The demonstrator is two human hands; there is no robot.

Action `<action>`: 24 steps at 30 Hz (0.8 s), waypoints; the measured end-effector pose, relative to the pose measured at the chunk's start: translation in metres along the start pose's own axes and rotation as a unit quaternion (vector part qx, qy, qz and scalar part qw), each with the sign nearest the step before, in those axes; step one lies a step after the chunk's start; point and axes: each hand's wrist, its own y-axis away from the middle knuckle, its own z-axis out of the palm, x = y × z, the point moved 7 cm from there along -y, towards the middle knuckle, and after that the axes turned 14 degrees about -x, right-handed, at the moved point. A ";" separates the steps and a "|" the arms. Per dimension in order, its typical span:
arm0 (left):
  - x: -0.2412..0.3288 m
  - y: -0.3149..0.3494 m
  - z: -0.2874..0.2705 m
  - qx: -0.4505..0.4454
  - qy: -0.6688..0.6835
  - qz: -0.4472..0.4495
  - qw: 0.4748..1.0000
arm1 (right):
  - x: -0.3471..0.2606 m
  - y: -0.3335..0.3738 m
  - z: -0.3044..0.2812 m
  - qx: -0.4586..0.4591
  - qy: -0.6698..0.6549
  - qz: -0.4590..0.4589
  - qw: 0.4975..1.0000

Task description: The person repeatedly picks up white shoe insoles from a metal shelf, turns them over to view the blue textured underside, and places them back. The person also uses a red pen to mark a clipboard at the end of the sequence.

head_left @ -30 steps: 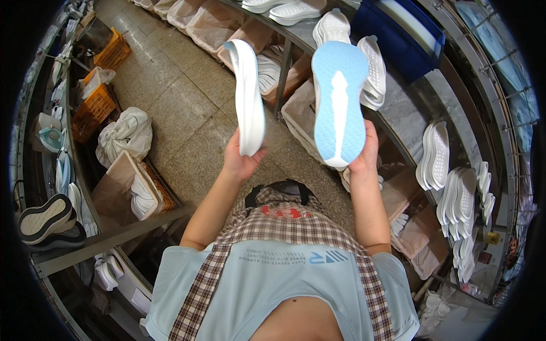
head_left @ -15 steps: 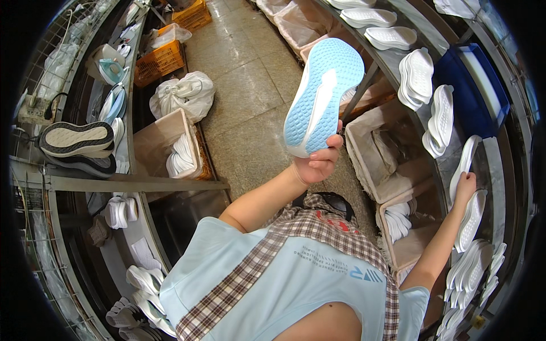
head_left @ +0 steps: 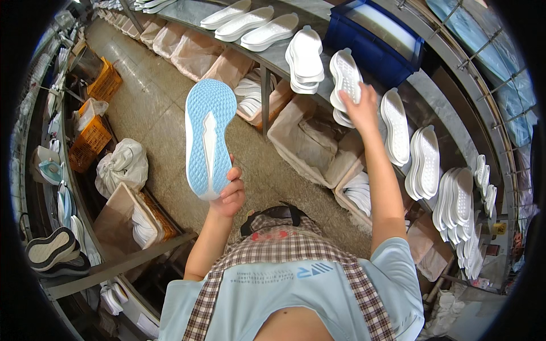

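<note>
Holding: left grip [head_left: 229, 196] clasped blue-and-white sole [head_left: 209, 139] | right grip [head_left: 364, 108] grasped white sole [head_left: 344, 71] at surface's [head_left: 187, 12] near edge

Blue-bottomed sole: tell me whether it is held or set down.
Held: the left hand grips the blue-bottomed sole near its lower end, blue face toward the camera.

A footwear workshop: white soles [head_left: 269, 32] line a long metal surface [head_left: 187, 14]; orange crates [head_left: 106, 79] edge the aisle [head_left: 165, 108].
</note>
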 end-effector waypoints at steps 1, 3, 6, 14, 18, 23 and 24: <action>-0.001 0.000 0.000 -0.003 -0.003 -0.003 1.000 | -0.014 0.001 0.000 0.001 0.067 -0.029 0.997; -0.001 -0.001 -0.003 -0.002 -0.014 -0.005 1.000 | -0.022 -0.002 0.012 -0.082 0.156 -0.023 0.984; -0.002 0.000 -0.007 0.005 -0.032 -0.005 0.999 | -0.013 0.000 0.001 -0.092 0.050 -0.026 0.994; 0.000 0.000 -0.011 0.010 -0.021 -0.012 1.000 | 0.031 0.090 -0.030 -0.077 -0.810 0.001 0.582; -0.003 -0.006 -0.017 0.015 -0.018 -0.034 0.999 | 0.010 0.128 -0.032 -0.135 -0.876 -0.055 0.459; -0.009 -0.012 -0.019 0.013 -0.006 -0.056 0.998 | -0.005 0.146 -0.032 -0.133 -0.897 -0.047 0.420; -0.010 -0.013 -0.019 0.011 -0.005 -0.058 0.998 | -0.008 0.148 -0.032 -0.137 -0.897 -0.048 0.419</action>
